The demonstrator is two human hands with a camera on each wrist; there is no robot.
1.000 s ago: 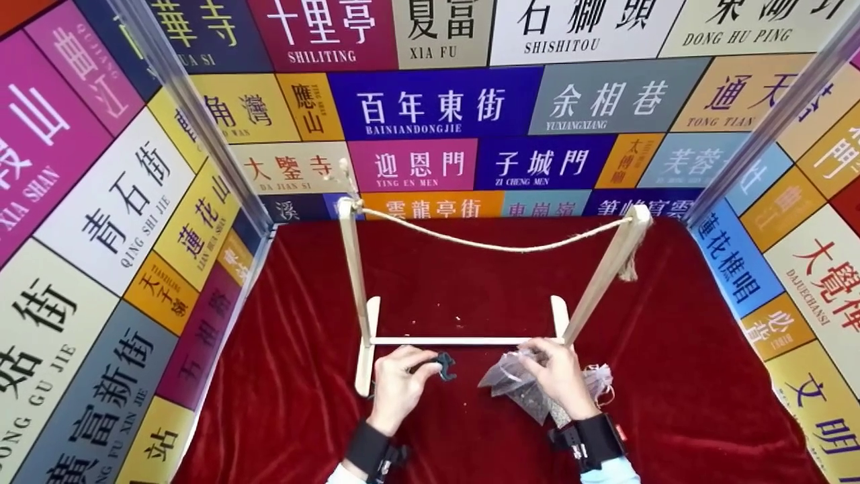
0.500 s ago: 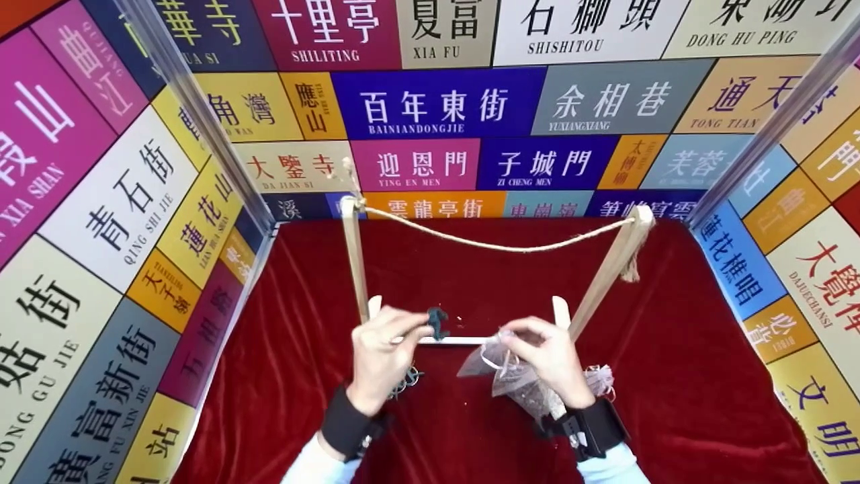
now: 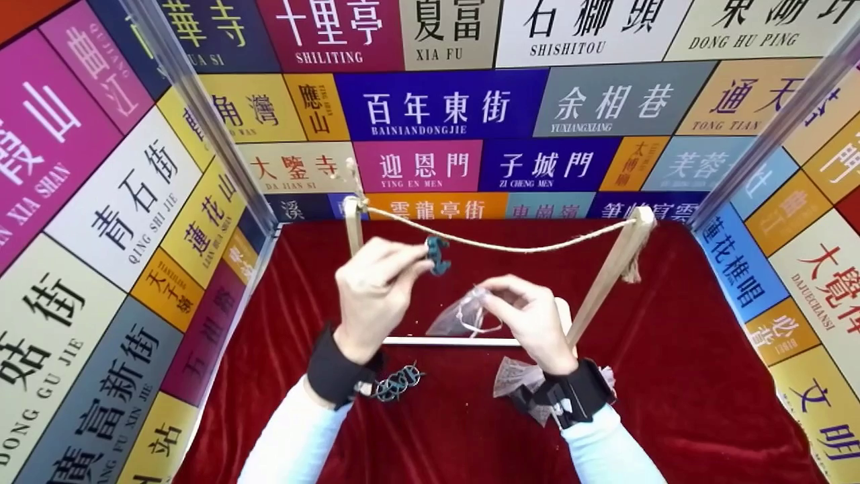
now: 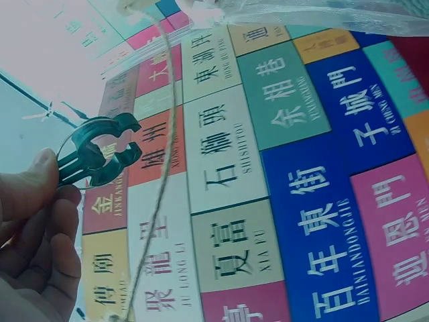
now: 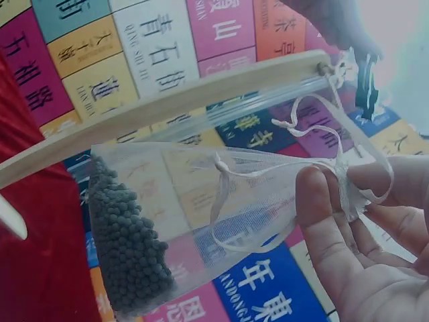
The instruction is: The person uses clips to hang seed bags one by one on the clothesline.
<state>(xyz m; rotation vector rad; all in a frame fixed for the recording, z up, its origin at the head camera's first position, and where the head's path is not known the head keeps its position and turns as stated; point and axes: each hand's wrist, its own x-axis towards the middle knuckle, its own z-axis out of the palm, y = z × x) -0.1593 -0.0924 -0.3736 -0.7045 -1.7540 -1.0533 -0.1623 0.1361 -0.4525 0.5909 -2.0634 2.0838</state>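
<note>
My left hand pinches a dark green clip between thumb and fingers. The clip has two hooked prongs and a thin metal ring, and in the head view it appears just below the sagging rope. To its right, my right hand pinches the gathered neck of a sheer drawstring pouch, whose white ribbons hang loose. Small dark round beads fill the pouch's bottom end in the right wrist view. The rope is tied between the two posts of a wooden frame.
On the red cloth, several ringed green clips lie below my left wrist. More sheer pouches lie under my right wrist, partly hidden. A white crossbar joins the frame's feet. Colourful sign-covered panels enclose the back and sides.
Both hands have risen from near the cloth towards the rope, the left with the clip, the right lifting one pouch away from the others. The clips on the cloth have come into view.
</note>
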